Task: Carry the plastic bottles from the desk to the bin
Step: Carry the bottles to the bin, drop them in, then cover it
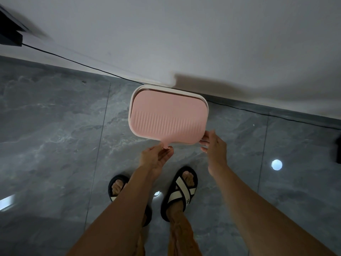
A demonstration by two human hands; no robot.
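Note:
A bin with a cream rim [203, 102] and a pink ribbed lid [168, 117] stands on the floor against the wall, seen from above. The lid covers the opening, with a thin gap along its far edge. My left hand [156, 157] pinches the small pink tab at the lid's near edge. My right hand [214, 145] grips the bin's near right corner at the rim. No plastic bottle is in view.
Grey marble floor tiles [55, 145] surround the bin. A black cable [73, 60] runs along the white wall's base. My feet in black and white sandals [181, 193] stand just before the bin. A dark object [9, 32] sits at the upper left.

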